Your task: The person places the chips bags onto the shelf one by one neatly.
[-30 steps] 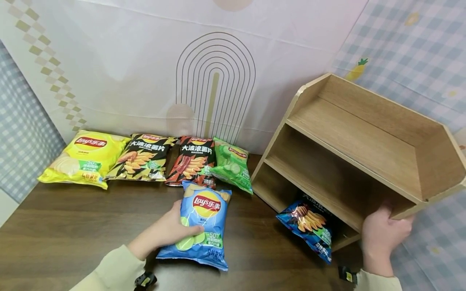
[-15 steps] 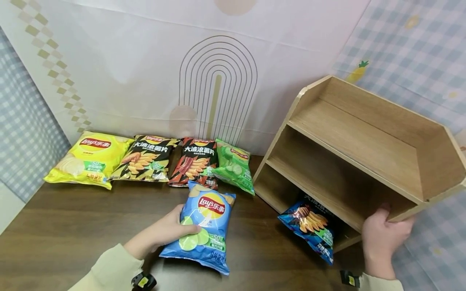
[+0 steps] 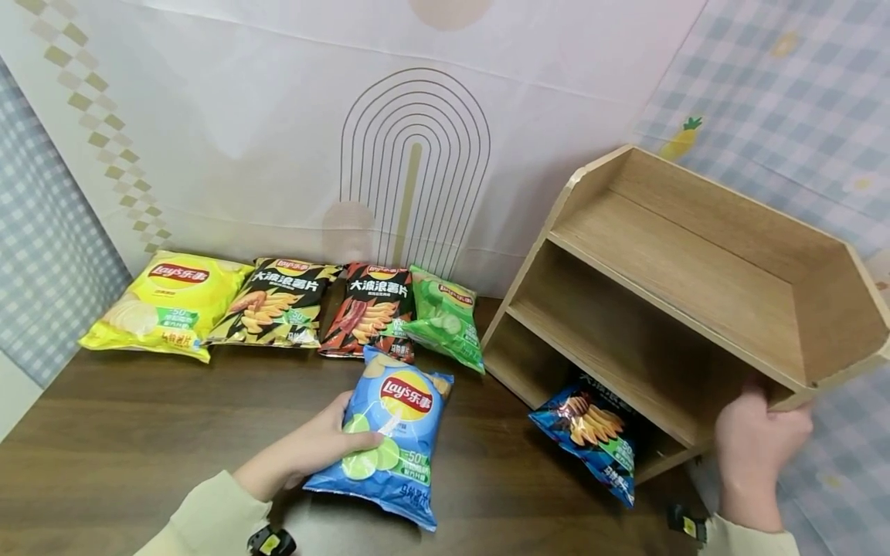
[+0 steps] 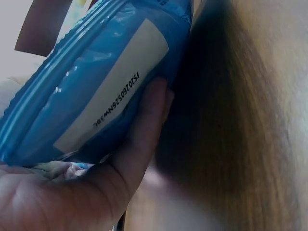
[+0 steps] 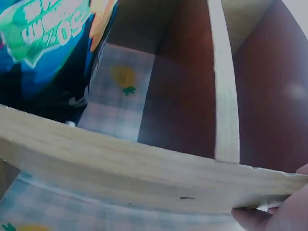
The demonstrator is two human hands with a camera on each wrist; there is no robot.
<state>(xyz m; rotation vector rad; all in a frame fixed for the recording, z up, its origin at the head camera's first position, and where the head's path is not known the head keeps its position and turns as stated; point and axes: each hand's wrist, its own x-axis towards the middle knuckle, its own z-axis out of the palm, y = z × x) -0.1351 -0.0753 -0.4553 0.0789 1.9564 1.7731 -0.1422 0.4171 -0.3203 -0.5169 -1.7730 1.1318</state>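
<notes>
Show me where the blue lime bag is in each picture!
Head: the lime bag is below the middle, its front showing.
Left wrist: upper left, with a pale label showing.
Right wrist: not in it; the bag at top left is the darker bag.
Shared landmark: the left hand, holding the lime bag in the head and left wrist views only.

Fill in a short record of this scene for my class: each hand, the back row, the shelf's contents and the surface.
Left hand: grips a light-blue bag
Right hand: grips the side board of a wooden shelf
Back row, left to right: yellow bag, black-and-gold bag, black-and-red bag, green bag
Shelf contents: dark-blue bag in the lowest compartment, one end sticking out
Surface: dark wood-grain table
</notes>
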